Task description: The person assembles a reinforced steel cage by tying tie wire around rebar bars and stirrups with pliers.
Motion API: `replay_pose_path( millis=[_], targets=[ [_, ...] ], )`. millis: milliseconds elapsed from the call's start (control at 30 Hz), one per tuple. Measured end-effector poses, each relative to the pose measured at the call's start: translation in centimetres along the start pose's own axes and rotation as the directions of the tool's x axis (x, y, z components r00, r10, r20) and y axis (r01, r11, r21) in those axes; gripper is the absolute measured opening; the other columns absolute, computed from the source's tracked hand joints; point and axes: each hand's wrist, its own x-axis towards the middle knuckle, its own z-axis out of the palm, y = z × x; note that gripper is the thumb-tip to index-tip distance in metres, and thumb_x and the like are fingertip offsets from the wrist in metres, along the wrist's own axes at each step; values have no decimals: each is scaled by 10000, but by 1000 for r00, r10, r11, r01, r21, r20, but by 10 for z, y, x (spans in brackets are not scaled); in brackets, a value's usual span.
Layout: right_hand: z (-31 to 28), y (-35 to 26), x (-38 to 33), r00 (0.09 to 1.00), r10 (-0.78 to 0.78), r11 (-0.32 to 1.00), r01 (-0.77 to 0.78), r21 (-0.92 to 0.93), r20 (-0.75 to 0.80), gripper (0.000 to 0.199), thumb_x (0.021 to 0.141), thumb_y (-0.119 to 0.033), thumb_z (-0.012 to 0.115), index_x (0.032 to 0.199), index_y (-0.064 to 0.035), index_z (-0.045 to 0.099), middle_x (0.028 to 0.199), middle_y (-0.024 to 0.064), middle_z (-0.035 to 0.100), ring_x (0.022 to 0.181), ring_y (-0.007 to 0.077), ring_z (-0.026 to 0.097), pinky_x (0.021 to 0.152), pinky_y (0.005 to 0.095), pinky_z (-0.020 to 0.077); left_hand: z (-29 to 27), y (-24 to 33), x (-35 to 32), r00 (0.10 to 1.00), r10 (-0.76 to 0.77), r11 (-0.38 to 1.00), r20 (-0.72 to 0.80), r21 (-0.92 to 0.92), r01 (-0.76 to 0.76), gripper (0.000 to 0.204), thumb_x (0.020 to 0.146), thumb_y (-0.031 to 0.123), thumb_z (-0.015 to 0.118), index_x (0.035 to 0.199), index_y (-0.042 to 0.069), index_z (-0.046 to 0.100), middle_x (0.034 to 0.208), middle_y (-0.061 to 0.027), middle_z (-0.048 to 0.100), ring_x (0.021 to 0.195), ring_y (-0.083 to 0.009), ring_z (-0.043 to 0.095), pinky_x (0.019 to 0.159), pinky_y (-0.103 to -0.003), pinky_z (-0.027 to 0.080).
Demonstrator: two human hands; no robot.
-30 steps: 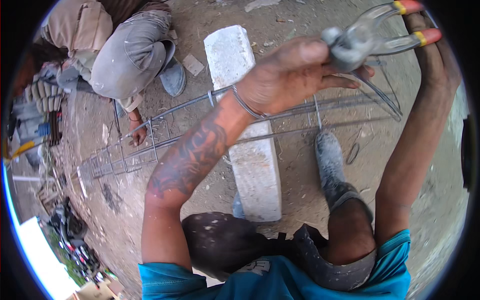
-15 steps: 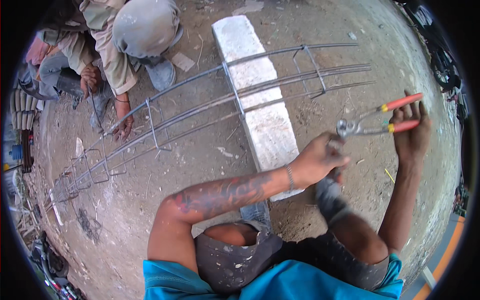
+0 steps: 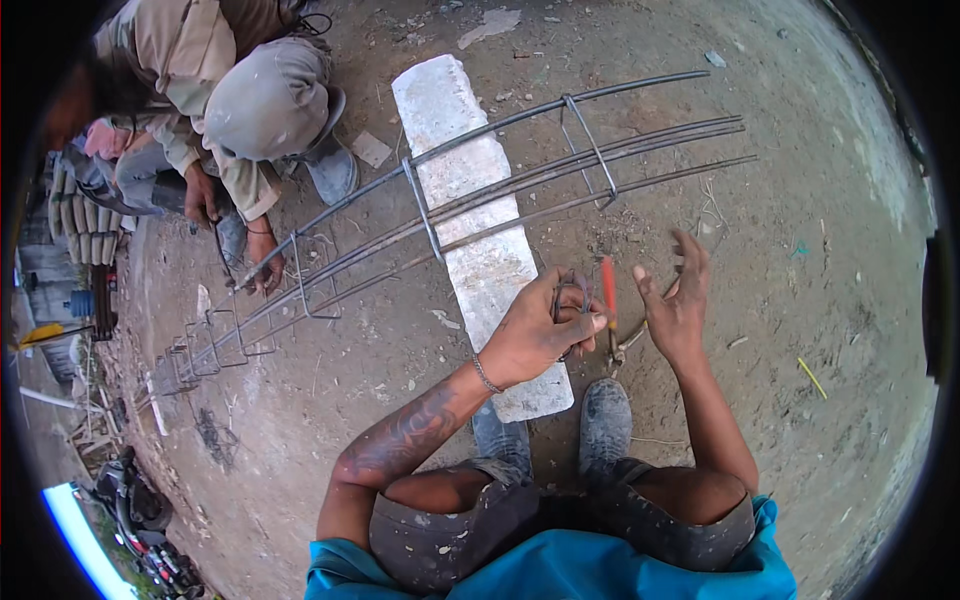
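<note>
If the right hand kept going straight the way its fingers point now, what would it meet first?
The right hand, fingers spread, points up the picture toward the rebar cage. Its lowest long bar looks like the first thing in that line; only bare dirt ground lies between. Depth is hard to judge, so this is tentative.

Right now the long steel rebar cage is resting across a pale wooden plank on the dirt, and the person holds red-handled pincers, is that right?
Not quite. In the head view the long steel rebar cage rests across a pale concrete block, not a wooden plank. The red-handled pincers are between the person's hands, as you said.
</note>
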Motion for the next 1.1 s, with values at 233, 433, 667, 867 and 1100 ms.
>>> replay_pose_path(
  millis=[233,433,667,867,1100],
  targets=[
    [-13,-15,18,846,6,623,-420,660,533,167,889,-155,600,930,6,581,798,62,616,736,125,570,682,271,463,23,-4,7,996,-86,975,-38,-209,76,192,898,94,575,1011,49,427,958,-123,607,814,-180,626,679,-302,515],
    [-19,-16,18,833,20,321,-530,785,553,131,938,-136,532,965,-15,488,732,63,584,651,110,557,610,247,461,24,-1,4,841,28,979,-541,-157,-134,218,885,81,537,1076,4,469,1164,-214,528,1044,-301,575,894,-405,483],
    [-23,-40,33,817,91,243,-572,783,569,98,949,-132,508,948,-40,474,734,59,579,632,112,542,598,250,454,29,16,-38,746,571,73,342,884,-461,494,795,440,650,1102,63,565,1044,-124,531,1105,-300,512,1000,-487,333],
    [-28,-53,39,857,178,330,-515,791,484,135,953,-124,492,1043,-25,479,775,61,565,698,119,543,635,254,448,-4,-6,-22,588,724,-66,360,885,-461,549,647,444,757,961,30,578,780,-76,543,713,-238,570,660,-364,459],
    [-43,-73,56,788,146,224,-615,756,598,145,943,-94,485,1063,-13,495,780,56,543,720,143,549,682,281,460,-8,-10,-34,535,811,50,236,884,-465,371,693,286,754,867,38,540,756,-88,528,661,-256,564,559,-352,466]
  ],
)
